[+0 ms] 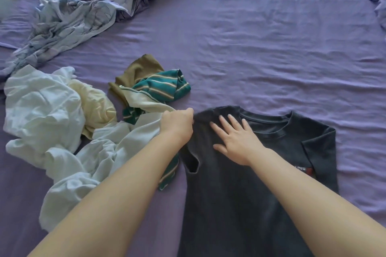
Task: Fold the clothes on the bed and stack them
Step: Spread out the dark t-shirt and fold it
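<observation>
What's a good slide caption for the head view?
Left hand grips the dark T-shirt at its shoulder, right hand pressed flat on it, unfolded clothes piled beside.

Bed's (pixel 271 48) got a wrinkly purple sheet. A dark tee (pixel 240 194) is spread flat near the front edge, neck pointing away. Just left of the tee there's a striped green top (pixel 160 87) bunched up with an olive piece (pixel 137 71) behind it. Further left, a rumpled white pile (pixel 41 110) with a cream bit (pixel 96 108) in it. Way back-left of the tee, a crumpled blue-grey duvet (pixel 73 21).
</observation>
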